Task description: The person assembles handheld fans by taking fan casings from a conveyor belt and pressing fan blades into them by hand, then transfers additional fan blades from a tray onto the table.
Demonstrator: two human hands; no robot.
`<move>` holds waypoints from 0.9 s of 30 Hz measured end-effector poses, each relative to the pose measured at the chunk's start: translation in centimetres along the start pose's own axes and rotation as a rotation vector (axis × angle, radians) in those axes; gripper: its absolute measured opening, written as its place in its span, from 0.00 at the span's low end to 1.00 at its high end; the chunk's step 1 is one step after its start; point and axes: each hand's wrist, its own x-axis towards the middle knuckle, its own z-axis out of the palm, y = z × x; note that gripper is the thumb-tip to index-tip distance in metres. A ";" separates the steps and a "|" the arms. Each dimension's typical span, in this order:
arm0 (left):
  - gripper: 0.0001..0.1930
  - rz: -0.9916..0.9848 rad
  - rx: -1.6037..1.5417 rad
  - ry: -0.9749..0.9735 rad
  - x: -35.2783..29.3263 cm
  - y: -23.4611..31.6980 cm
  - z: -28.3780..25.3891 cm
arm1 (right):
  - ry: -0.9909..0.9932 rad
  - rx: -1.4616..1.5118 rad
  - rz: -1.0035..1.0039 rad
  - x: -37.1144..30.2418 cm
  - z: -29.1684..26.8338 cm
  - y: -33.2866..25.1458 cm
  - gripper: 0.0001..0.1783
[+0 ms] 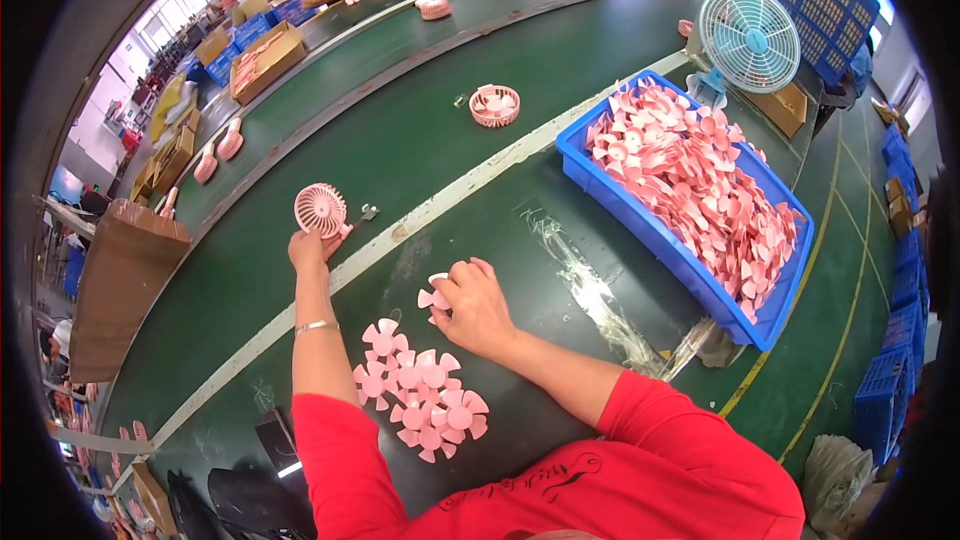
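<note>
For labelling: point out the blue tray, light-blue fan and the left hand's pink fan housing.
Blue tray (640,225), head view: side wall.
Light-blue fan (756,40), head view: hub.
Pink fan housing (321,208), head view: grille centre.

A head-worn fisheye looks down and forward from close above the green worktable (495,230).

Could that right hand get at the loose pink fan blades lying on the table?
Probably yes: the right hand is close to the pink fan blades, and nothing seems to stand between them. Its fingers hold another blade, though, so they may have to let that go first.
</note>
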 end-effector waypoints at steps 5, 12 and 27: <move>0.12 0.034 -0.223 -0.148 -7.2 0.8 -3.3 | -0.056 -0.139 -0.001 0.2 -1.2 -0.5 0.18; 0.16 0.020 -0.526 0.014 -21.7 1.0 -8.3 | -0.065 -0.210 -0.065 0.1 -0.4 -1.0 0.13; 0.20 0.411 -0.128 0.001 -32.1 -3.5 -5.7 | -0.060 0.082 -0.621 -2.5 -2.8 -8.0 0.21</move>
